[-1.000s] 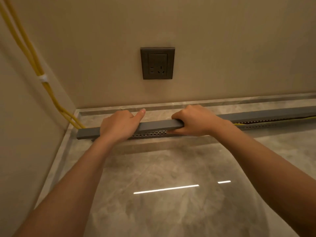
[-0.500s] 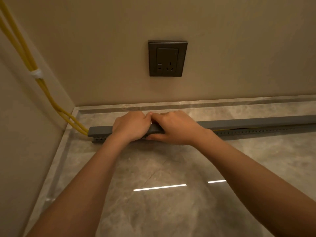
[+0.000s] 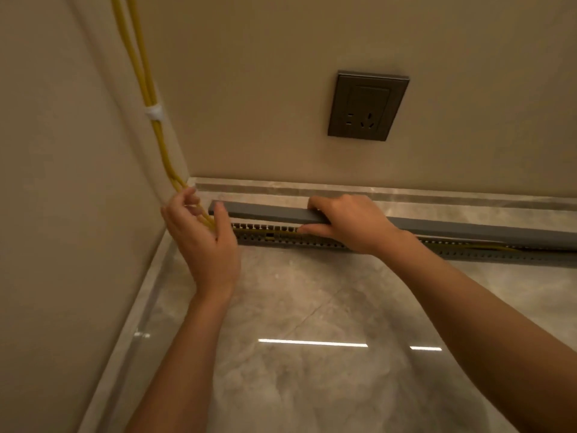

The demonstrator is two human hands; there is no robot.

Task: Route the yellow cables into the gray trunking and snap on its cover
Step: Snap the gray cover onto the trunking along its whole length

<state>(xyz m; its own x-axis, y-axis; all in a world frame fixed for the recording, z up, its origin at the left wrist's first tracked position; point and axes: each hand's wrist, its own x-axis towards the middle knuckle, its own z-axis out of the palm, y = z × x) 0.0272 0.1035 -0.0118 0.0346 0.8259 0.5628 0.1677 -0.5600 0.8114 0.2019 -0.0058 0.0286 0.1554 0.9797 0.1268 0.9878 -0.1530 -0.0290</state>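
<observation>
Your right grip [image 3: 349, 226] is clamped on the cover [image 3: 265, 212], fingers over its top and thumb beneath. The cover sits lifted above the trunking [image 3: 268, 237], not yet snapped. Your left grip [image 3: 203, 242], fingers loosely apart, cups the cables [image 3: 146, 76] where they drop from the wall corner to the trunking end beside your thumb. I cannot tell whether it pinches them. If you press down with a cable riding over the slotted wall, you will likely trap it or seat the cover skewed. The cover is a smooth, rigid gray strip, the trunking has toothed, perforated sides, and the cables are thin, round and springy-looking. The floor [image 3: 312, 307] is glossy stone, so the trunking may slide.
</observation>
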